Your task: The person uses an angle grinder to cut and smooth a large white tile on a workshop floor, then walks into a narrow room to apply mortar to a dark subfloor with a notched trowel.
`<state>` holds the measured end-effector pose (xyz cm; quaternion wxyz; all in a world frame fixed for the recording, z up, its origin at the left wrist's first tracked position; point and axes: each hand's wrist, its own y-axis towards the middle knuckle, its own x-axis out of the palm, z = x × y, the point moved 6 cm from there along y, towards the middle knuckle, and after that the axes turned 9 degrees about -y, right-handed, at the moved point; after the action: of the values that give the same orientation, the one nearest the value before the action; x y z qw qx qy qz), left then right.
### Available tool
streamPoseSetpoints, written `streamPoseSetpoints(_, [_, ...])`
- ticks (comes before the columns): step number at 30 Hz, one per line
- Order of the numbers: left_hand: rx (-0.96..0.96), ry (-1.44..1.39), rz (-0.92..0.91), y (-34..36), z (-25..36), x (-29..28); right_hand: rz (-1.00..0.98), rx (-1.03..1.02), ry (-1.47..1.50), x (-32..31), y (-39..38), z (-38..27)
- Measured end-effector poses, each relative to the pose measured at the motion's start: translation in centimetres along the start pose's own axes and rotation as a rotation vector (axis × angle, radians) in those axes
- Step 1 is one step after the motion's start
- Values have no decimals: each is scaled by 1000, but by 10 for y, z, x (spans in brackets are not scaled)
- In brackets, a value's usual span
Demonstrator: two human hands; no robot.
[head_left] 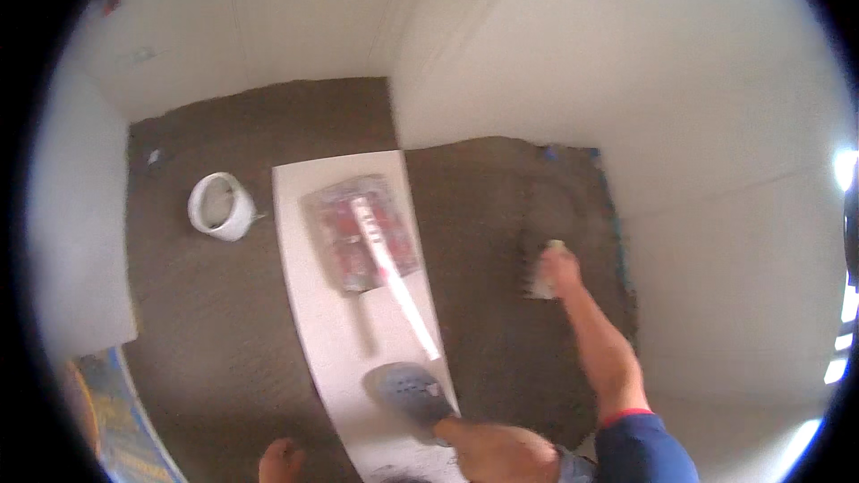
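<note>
My right hand point(562, 273) is closed around the handle of a trowel point(540, 286). Its pale blade, with what looks like a toothed edge, lies against the grey-brown floor surface point(483, 215) right of the white board. Low in the picture, left of that board, is my left hand point(282, 461). It is blurred and partly cut off by the lower edge, so its fingers do not show clearly. Nothing can be made out in it.
Along the white board point(304, 241) lie a red-and-clear plastic package point(344, 233) and a long white bar point(403, 300). My grey shoe point(416, 394) is over its near part. A white bucket point(234, 219) stands at left. Pale walls point(528, 80) enclose the floor.
</note>
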<state>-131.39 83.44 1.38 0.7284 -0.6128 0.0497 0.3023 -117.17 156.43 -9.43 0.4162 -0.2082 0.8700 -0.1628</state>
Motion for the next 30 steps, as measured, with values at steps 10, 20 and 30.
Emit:
streamPoseSetpoints(10, [348,-121,53,-14,9,-5,-265,-155,77,-26,-57,-68])
streamPoseSetpoints(20, [598,84,-9,-103,58,40,-495,-348,-324,53,-181,-196])
streamPoseSetpoints(30, [980,-94,395,-286,80,105,-1104,-668,-683,198,-352,-227])
